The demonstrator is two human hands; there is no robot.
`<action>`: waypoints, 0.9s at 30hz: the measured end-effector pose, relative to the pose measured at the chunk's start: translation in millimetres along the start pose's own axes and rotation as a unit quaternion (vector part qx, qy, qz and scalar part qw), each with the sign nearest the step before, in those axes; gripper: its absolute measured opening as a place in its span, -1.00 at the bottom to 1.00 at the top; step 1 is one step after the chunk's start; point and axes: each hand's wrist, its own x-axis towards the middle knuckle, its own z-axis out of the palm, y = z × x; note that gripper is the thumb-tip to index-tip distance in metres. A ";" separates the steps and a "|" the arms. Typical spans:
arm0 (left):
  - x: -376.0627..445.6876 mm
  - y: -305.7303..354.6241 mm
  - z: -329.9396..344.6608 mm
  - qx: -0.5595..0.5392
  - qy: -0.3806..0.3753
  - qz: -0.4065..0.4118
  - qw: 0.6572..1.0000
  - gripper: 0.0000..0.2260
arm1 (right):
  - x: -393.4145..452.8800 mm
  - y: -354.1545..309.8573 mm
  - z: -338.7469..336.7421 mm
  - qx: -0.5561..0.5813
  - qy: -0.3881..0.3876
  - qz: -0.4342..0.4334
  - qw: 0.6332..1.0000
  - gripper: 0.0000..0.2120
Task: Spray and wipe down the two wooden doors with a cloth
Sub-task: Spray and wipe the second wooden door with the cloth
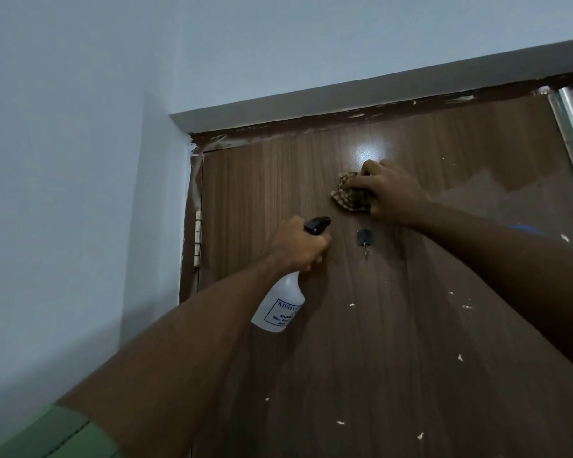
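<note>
A person stood close to a brown wooden door [394,325] and looked up at its top part. The right hand [391,193] pressed a bunched checked cloth [349,196] against the door, just above a small dark hook [363,239] stuck to the wood; the fingers curled over the cloth and held it. Below and to the left of the hook, the left hand [300,246] gripped the neck of a white spray bottle [278,307], fingers wrapped round it under the black trigger head [317,224], with the bottle body hanging down and tilted.

White paint flecks dotted the door below the hook, and a hinge [197,238] sat far to the left of the hook on the door's edge.

Risks, as a judgement: the cloth could snag on the hook if the wiping dropped lower, and the tilted bottle could knock the door or drip.

The bottle label was printed in blue. It read "KISSAN" on the first line; lower lines began "MUMBA" and "Max. Ret", the rest hidden.
</note>
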 end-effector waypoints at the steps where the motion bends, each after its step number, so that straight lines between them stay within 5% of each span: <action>1: -0.2 3.8 0.8 0.007 -0.018 0.000 1.000 -0.80 | -1.4 1.8 -0.9 -0.005 -0.006 -0.008 1.000 -0.44; 8: 13.9 17.4 18.5 0.065 -0.003 -0.037 0.997 -0.79 | -8.9 24.0 -9.6 -0.043 -0.019 0.006 0.999 -0.38; 13: 13.6 21.3 21.8 -0.009 0.020 0.012 1.000 -0.86 | -34.4 4.7 15.5 -0.055 0.027 0.047 0.997 -0.41; 19: 15.8 24.5 23.6 -0.026 0.030 0.025 0.999 -0.80 | -48.2 41.9 7.3 -0.141 -0.027 -0.195 0.970 -0.49; 23: 17.4 27.8 25.5 -0.054 0.028 0.023 0.998 -0.83 | -20.2 38.4 2.9 -0.075 0.061 0.077 0.992 -0.47; 24: 18.0 28.0 25.4 -0.060 0.032 0.024 0.997 -0.83 | -23.3 26.3 10.7 -0.068 0.067 0.090 0.991 -0.47; 27: 20.1 25.4 26.6 -0.067 0.036 0.030 0.997 -0.82 | -52.3 15.3 28.0 -0.078 0.005 -0.082 0.994 -0.50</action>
